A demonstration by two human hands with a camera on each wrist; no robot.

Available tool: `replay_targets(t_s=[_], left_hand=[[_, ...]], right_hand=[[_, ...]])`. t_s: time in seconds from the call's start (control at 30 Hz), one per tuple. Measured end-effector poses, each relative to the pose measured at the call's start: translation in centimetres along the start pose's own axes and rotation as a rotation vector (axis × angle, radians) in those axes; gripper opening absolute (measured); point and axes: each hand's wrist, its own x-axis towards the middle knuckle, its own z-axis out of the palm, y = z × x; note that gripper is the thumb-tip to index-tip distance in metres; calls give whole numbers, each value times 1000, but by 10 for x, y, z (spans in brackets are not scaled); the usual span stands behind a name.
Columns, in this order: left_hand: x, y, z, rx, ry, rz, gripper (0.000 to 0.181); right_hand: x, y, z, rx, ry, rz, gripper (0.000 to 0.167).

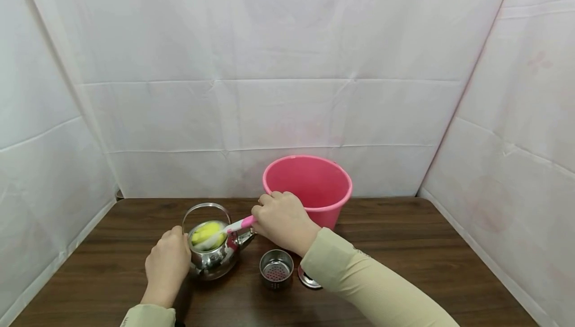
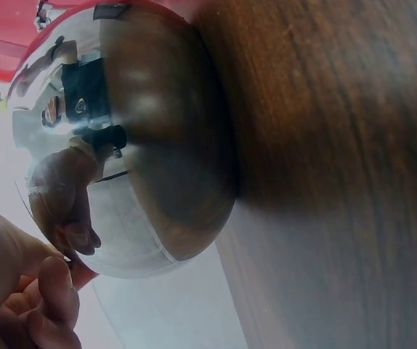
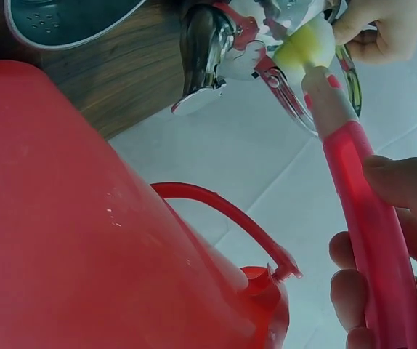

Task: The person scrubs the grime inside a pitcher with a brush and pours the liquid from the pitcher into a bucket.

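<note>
A shiny metal teapot (image 1: 214, 266) stands on the table, its lid off and its hoop handle (image 1: 207, 205) raised. At the left side of its rim, my left hand (image 1: 168, 262) pinches the teapot where the handle joins; the left wrist view shows the curled fingers (image 2: 57, 291) beside the rounded body. My right hand (image 1: 285, 219) grips the pink and white handle of a sponge brush (image 3: 368, 225). The brush's yellow sponge head (image 1: 207, 234) sits in the teapot's mouth, and the lower part of the head is hidden. The spout (image 1: 245, 238) points right.
Behind my right hand stands a pink bucket (image 1: 330, 213). A metal strainer cup (image 1: 276, 268) with a perforated bottom is right of the teapot. Beside it lies a round metal lid (image 1: 307, 278), partly covered by my right sleeve. White sheeting (image 1: 278, 107) surrounds the brown table (image 1: 395, 247).
</note>
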Motion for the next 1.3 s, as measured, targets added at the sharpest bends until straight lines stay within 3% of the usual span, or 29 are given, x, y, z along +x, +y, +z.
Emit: replay_targets(t_s=[0.4,0.73,1.0,1.3], left_hand=[[2,0,0,-14,-12,15,15],[2,2,-3,-13,-46,-6,18],[2,2,-3,-9,-39,-6,18],[1,1,-2,-9,-29,-1,19]], right_hand=[[0,2,0,12,-3,3,13],[4,-5,-6,-56,34,-47,12],[6,-9,-5,-70,81,-72,14],[9,-16,-5,-85,73,-103,16]])
